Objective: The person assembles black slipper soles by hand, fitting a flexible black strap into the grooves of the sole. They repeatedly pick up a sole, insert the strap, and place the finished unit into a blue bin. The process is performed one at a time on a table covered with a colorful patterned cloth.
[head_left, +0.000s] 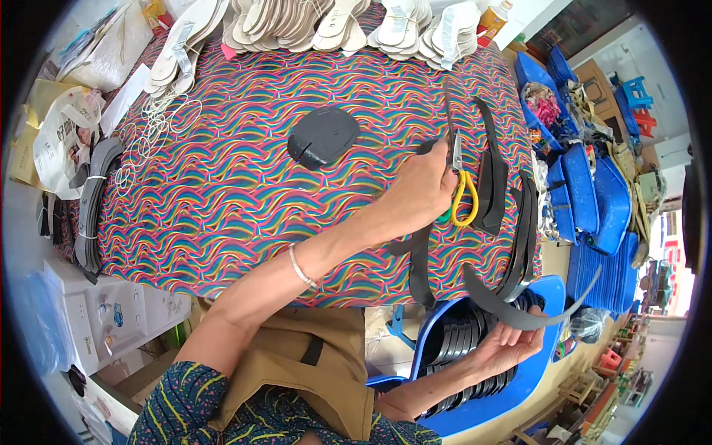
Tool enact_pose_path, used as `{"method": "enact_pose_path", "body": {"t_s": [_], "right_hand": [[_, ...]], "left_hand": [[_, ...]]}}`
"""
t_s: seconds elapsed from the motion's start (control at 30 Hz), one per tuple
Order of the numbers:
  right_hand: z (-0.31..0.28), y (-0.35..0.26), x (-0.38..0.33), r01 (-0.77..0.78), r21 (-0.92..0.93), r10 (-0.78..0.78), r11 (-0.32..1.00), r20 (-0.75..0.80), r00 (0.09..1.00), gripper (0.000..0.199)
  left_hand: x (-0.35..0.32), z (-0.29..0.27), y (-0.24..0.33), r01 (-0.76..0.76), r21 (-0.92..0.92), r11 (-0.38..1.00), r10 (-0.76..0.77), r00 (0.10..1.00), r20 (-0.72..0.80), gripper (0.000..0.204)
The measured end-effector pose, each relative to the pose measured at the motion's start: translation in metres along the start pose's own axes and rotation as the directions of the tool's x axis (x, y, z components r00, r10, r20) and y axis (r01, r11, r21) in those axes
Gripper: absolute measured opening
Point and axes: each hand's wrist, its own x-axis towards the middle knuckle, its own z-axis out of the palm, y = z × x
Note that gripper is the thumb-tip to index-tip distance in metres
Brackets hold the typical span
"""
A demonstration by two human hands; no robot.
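Note:
My left hand (424,185) reaches across the table to the right, its fingers closed at the middle of a pair of scissors (466,202) with yellow and green handles. The blades point away from me. Under and beside this hand lie black strips (420,267), partly hidden by it. Lower right, my right hand (512,343) pinches a long curved black strip (530,320), held over a blue tub (549,293). A rounded black block (323,137) with a slit in its edge rests mid-table, apart from both hands.
More black strips (523,237) lie along the right table edge. Black curved pieces (456,337) fill the tub. Bundled pale sole-shaped pieces (278,22) line the far edge. A tied grey bundle (90,215) and loose string (159,122) are at left. Blue baskets (593,189) stand right.

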Motion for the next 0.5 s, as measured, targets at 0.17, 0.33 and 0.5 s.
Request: {"method": "enact_pose_path", "body": {"t_s": [0.17,0.33,0.5], "right_hand": [[0.038,0.035,-0.009,-0.046,0.183,0.003,0.982,0.230,0.973,0.016],[0.092,0.070,-0.034,0.032,-0.009,-0.033,0.999,-0.104,0.994,0.022],[0.104,0.096,-0.069,-0.099,-0.063,0.110,0.993,0.219,0.970,0.022]], "left_hand": [[-0.028,0.001,-0.029,-0.285,0.375,0.882,0.384,0.896,-0.222,0.058],[-0.091,-0.042,-0.035,0.359,-0.486,0.796,-0.008,0.811,0.585,0.041],[-0.113,-0.042,-0.028,0.427,-0.882,0.199,-0.147,0.903,0.403,0.030]]}}
